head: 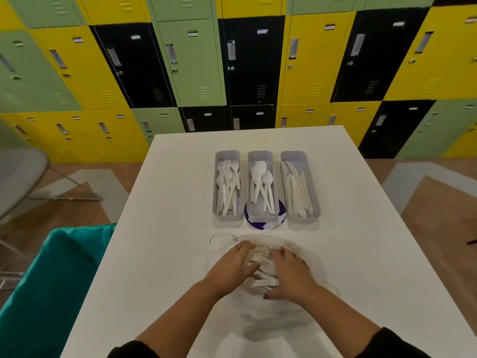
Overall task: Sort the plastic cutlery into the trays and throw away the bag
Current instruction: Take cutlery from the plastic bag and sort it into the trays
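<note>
Fingers: those of the left hand [238, 262] and right hand [290, 273] lay extended and slightly spread, flat upon the clear plastic bag [260, 257]; no pinch or curl around anything was visible.
Hold, probable reason: both palms flanked a cluster of white cutlery pieces [262, 262] showing between them, apparently to pin the slippery film and gather or feel out the contents; blur prevented telling which utensil types remained.
Bag position: near centre of the white table [361, 228], just in front of the trays, its film spreading toward the near edge.
Left tray [227, 215]: grey, narrow, holding forks [227, 182], tines toward the far end.
Middle tray [260, 213]: spoons [262, 179], bowls toward the far end; it stood partly over a round purple-and-white marker [265, 223].
Right tray [303, 215]: knives [296, 189], laid lengthwise.
Tray arrangement: three side by side, close but apart, within easy reach beyond the bag.
Bin [51, 280]: teal-lined, beside the table's left near edge, plausibly placed for bag disposal.
Task stage (judged): sorting well advanced; bag not yet discarded.
Surroundings: coloured lockers [193, 60] behind; grey chair [20, 177] far left.
</note>
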`<state>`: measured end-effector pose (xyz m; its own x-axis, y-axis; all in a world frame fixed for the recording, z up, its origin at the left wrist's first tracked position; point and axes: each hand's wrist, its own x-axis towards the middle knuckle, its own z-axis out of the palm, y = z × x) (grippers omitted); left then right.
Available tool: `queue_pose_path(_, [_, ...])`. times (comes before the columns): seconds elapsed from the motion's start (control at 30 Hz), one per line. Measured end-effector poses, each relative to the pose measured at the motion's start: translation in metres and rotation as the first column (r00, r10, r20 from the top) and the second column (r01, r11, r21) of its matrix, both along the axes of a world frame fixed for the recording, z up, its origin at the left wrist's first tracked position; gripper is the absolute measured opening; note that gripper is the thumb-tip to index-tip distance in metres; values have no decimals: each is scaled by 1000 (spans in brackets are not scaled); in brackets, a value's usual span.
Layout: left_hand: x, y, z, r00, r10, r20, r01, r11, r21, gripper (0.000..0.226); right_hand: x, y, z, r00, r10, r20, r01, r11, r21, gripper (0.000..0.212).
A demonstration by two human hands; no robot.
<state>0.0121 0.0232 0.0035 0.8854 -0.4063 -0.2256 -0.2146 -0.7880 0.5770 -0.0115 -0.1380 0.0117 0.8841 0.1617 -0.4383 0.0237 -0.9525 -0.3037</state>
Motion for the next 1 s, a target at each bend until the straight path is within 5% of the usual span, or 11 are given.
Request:
queue_pose_path(0.2, [6,-2,-3,997,47,-66,-51,997,-53,48,7,-1,1,1000,6,14,-6,1000,-1,113])
queue_pose_path(0.53, [7,-7,-7,982,127,-139,-137,988,-68,46,12,0,2,998,-39,-47,41,998,53,84])
queue_pose_path(0.77, [9,-10,-4,971,175,-165,-201,967,-155,41,12,-6,-1,997,-22,-75,30,994,107,82])
queue_pose_path(0.9, [10,-9,7,948,246,-204,-297,913,-278,36,13,-8,-2,999,-21,-50,29,986,165,74])
queue_pose_path(1.0, [10,-11,11,877,311,-367,-446,810,-381,37,13,-4,-6,999,-17,-41,25,981,193,76])
